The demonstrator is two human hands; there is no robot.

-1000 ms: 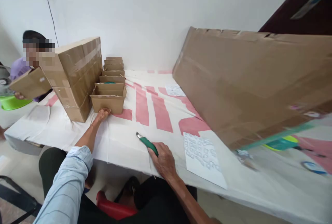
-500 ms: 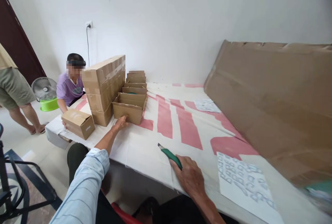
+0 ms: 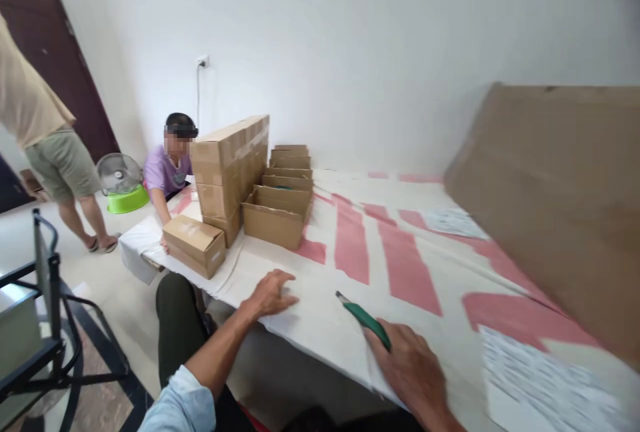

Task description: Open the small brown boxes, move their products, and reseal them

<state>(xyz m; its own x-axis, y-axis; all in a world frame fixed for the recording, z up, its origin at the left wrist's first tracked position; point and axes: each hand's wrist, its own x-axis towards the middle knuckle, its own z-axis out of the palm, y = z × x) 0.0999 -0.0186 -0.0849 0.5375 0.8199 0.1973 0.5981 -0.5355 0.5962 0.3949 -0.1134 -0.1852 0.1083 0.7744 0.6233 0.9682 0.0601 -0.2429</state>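
My left hand (image 3: 273, 293) is over the near edge of the cloth-covered table, fingers apart with nothing in them. To its right, my right hand (image 3: 407, 359) is closed around a green-handled knife (image 3: 367, 324), whose tip points up and left. Beyond my left hand stands an open cardboard box (image 3: 274, 224), the nearest in a row of open boxes reaching back toward the wall. Left of that row is a stack of taped boxes (image 3: 230, 169). A closed box (image 3: 195, 245) lies at the table's left edge, with a person's hand at its left side.
A large cardboard sheet (image 3: 555, 199) stands tilted at the right. Printed papers (image 3: 545, 379) lie near it on the cloth (image 3: 310, 285). Across the table's left end sits a person (image 3: 167, 169); another person stands by a fan (image 3: 120, 175). A chair (image 3: 50, 312) is at left.
My left hand has left the nearest open box and come back toward the table's near edge, its fingers now apart. The knife remains in my right hand. The view has turned left.
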